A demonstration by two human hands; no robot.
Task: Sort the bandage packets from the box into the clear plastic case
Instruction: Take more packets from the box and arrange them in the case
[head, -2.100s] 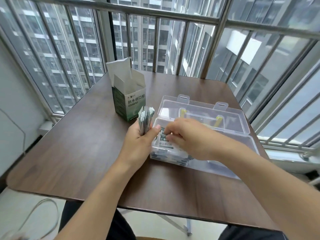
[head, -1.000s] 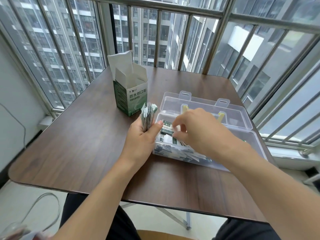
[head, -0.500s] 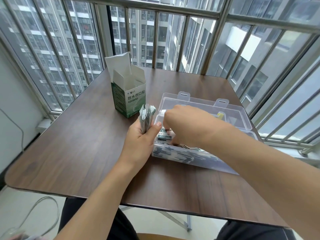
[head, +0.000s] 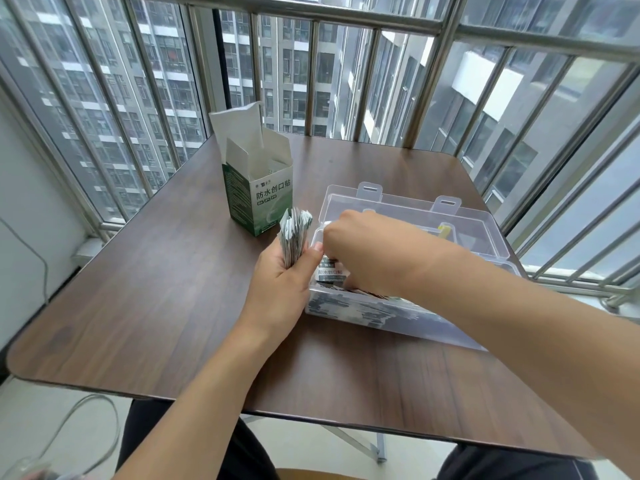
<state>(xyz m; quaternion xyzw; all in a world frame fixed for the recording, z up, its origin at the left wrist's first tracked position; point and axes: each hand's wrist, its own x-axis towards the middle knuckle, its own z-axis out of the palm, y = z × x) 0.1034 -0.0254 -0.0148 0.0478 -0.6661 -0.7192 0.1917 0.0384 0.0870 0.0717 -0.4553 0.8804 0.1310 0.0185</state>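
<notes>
My left hand grips an upright stack of green-and-white bandage packets just left of the clear plastic case. My right hand reaches down into the case's left end, with fingers curled over a packet lying there; its fingertips are hidden. More packets line the case's front wall. The green-and-white box stands open behind the stack, flaps up.
The case's lid lies open behind it, with a yellow item showing through. The brown table ends close to my body. Metal window bars ring the far and side edges. A cable hangs at lower left.
My right hand has moved left and lower into the case's left end. The left hand and its stack have stayed in place.
</notes>
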